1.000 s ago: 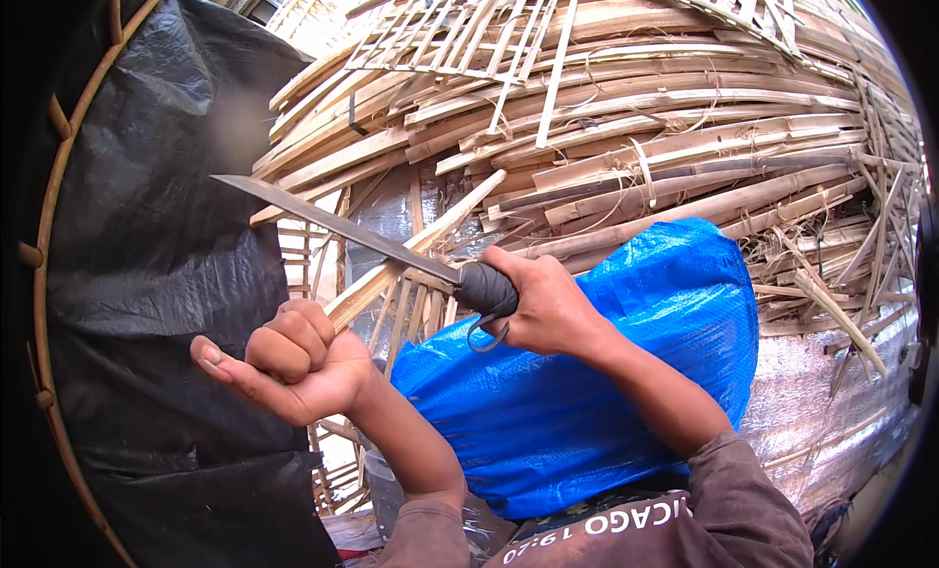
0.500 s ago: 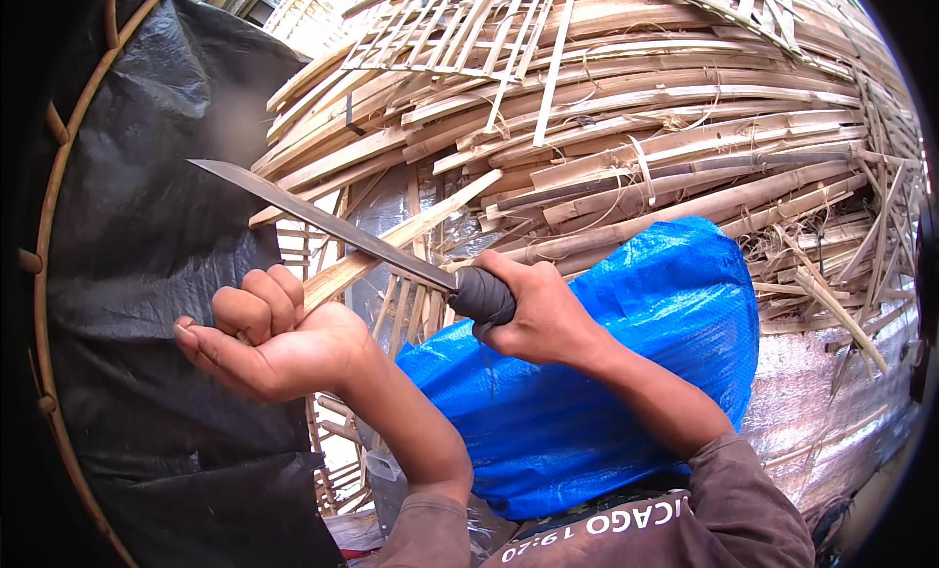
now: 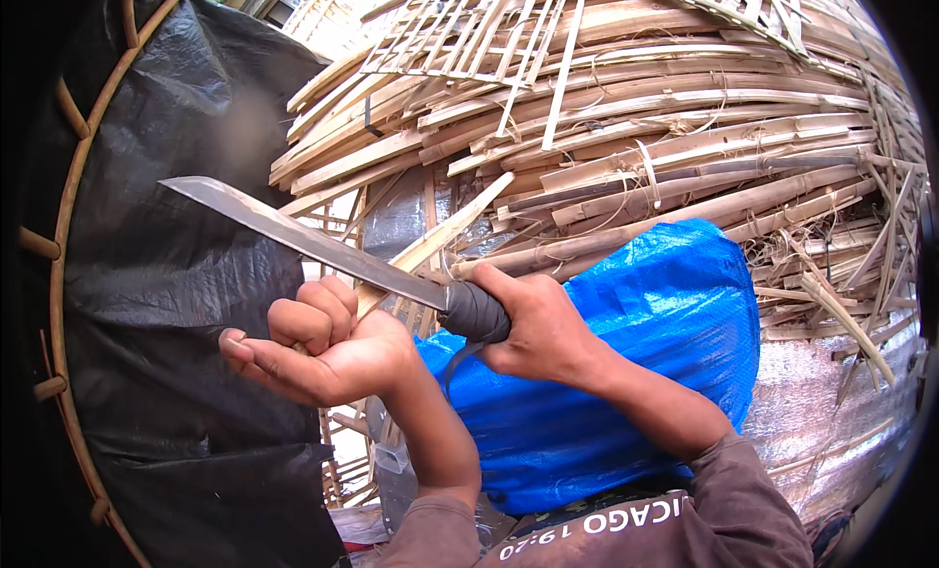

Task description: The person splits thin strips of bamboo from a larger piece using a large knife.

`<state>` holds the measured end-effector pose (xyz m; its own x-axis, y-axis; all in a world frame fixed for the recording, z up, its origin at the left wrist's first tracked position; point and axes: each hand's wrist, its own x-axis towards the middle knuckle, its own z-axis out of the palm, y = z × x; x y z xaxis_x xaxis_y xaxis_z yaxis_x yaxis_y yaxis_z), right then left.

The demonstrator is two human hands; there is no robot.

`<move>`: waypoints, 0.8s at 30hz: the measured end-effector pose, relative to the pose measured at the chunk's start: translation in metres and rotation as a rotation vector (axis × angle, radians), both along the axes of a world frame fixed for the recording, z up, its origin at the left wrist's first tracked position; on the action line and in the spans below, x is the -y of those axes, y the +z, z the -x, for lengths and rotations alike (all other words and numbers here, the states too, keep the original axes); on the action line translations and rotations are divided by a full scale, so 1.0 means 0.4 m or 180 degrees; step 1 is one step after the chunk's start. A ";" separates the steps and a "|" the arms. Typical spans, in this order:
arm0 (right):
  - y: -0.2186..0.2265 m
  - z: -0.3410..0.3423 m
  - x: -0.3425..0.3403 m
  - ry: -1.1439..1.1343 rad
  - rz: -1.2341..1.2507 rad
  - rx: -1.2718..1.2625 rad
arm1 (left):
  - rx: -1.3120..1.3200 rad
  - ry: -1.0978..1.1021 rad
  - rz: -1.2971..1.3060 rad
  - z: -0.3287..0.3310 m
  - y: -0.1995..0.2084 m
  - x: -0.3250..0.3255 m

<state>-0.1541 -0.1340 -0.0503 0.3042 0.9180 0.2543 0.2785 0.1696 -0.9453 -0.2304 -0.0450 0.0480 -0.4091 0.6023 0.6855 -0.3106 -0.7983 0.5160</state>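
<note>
My right hand (image 3: 543, 323) is wrapped round the dark, tape-bound handle of a machete (image 3: 303, 240). Its long grey blade points to the upper left and lies across a split bamboo strip (image 3: 455, 221), just beyond my left hand; whether the edge bites into it I cannot tell. My left hand (image 3: 323, 343), palm up with fingers curled, grips the near end of that strip, which is hidden in the fist. The strip's pale, tapered far end slants up to the right, past the blade. A blue plastic sheet (image 3: 626, 363) is spread over my lap, under my right forearm.
A big stack of split bamboo (image 3: 685, 128) fills the far side, with woven bamboo lattice (image 3: 469, 30) on top. Black plastic sheeting (image 3: 166, 274) hangs at the left beside a bamboo pole (image 3: 68, 206). Silvery sheeting (image 3: 822, 411) lies at the right. A clear plastic container (image 3: 391, 457) stands by my left arm.
My left hand has shifted to the right with the strip. The machete has come slightly lower, nearer that hand, and its blade has turned to show more of its flat side.
</note>
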 end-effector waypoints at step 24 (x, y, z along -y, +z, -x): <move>-0.131 -0.064 -0.049 -0.0444 0.0874 -0.0367 | -0.0182 -0.0076 -0.0112 -0.013 0.014 -0.023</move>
<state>-0.1283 -0.1146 -0.1028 0.4442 0.8950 -0.0406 0.1695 -0.1284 -0.9771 -0.2253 -0.0360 0.0535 -0.3544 0.5865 0.7283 -0.3007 -0.8090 0.5051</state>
